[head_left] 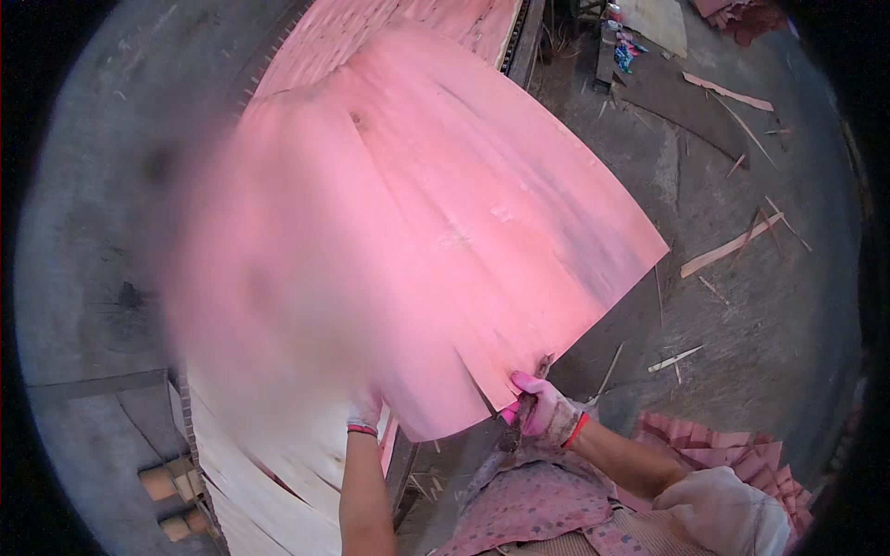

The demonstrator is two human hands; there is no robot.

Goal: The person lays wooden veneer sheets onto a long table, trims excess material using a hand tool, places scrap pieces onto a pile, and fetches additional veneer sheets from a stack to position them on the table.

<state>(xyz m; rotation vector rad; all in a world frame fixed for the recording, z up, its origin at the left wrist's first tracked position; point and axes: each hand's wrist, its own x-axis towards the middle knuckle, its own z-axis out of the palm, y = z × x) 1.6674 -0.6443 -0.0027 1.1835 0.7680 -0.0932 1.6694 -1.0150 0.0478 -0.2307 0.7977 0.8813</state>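
A large pink-stained wood veneer sheet arches over the stack in front of me, with splits along its near edge. My right hand, in a white glove stained pink, is closed on the near right corner, thumb on top. Dark, ragged stuff hangs at that corner. My left hand, also gloved, reaches the near edge further left; a blurred patch and the sheet hide its fingers, so its grip cannot be made out. Beneath lies paler veneer, while more pink veneer shows at the far end.
Broken veneer strips litter the grey floor on the right. Pink veneer pieces are heaped near my right arm. At the far right lies a dark board. Small wood blocks sit at the lower left. A smear blurs the view's left side.
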